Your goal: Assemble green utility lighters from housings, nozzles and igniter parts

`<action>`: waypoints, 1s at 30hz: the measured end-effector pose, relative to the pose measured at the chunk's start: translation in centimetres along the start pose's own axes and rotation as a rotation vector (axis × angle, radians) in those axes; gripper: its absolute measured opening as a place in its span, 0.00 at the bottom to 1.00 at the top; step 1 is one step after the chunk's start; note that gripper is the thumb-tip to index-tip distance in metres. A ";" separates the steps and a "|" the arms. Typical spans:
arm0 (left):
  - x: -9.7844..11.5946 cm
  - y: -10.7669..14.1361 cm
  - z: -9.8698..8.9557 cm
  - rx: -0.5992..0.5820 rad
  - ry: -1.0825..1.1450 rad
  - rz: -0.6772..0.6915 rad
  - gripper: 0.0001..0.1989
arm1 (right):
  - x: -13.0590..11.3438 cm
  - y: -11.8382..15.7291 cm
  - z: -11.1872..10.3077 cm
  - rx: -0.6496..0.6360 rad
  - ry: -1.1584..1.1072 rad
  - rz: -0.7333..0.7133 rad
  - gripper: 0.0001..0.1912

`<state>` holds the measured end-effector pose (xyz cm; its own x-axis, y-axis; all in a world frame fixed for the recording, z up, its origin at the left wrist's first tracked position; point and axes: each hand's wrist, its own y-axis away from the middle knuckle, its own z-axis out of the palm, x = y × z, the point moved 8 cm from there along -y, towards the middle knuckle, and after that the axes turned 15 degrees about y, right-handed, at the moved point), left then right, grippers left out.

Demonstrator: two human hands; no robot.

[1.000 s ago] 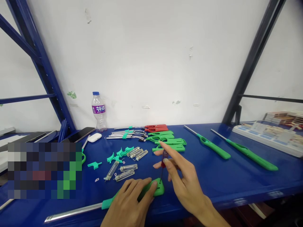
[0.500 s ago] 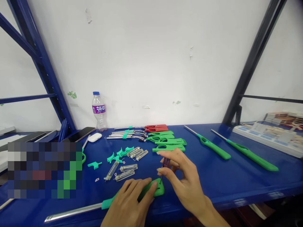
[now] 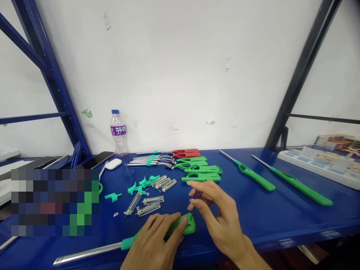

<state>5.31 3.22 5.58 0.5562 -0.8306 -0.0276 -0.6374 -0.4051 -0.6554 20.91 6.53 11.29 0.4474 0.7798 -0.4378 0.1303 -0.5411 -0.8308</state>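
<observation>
My left hand (image 3: 154, 240) lies over a green lighter (image 3: 189, 225) with a long metal tube, its fingers pressing the handle onto the blue table (image 3: 239, 221). In my right hand (image 3: 225, 221) a small screwdriver (image 3: 198, 194) with a dark purple handle is pinched upright between thumb and fingers. Its tip meets the right end of the green handle, near a small hole. Beyond my left hand lie several clear fuel tanks (image 3: 153, 200) and teal triggers (image 3: 113, 197).
Green handle shells (image 3: 201, 177), red shells (image 3: 185, 153) and metal tubes with wires (image 3: 147, 161) lie near the wall. Two green lighters (image 3: 255, 178) rest at right. A bottle (image 3: 119, 135), phone (image 3: 95, 160) and white case (image 3: 113, 164) stand or lie at back left.
The view has shifted slightly. My left hand still holds the lighter down, and the fingers of my right hand have moved a little around the screwdriver handle.
</observation>
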 end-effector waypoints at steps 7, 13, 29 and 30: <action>0.1 -0.1 0.1 0.016 -0.003 0.015 0.19 | -0.1 0.6 -0.6 0.079 0.081 -0.043 0.23; -0.1 0.2 0.0 0.031 -0.016 0.015 0.21 | 1.4 0.8 -4.0 0.214 0.244 -0.027 0.17; -0.2 0.2 -0.7 0.136 0.018 0.004 0.16 | 6.0 2.8 -0.5 -0.327 0.522 0.093 0.10; 0.0 0.0 -0.9 0.147 0.018 0.011 0.17 | 6.0 2.8 -0.5 -0.341 0.528 0.096 0.11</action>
<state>4.79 2.91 6.24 0.5389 -0.8421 -0.0223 -0.5573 -0.3366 -0.7590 24.38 9.55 6.46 0.8357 0.5100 -0.2039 0.3039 -0.7385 -0.6019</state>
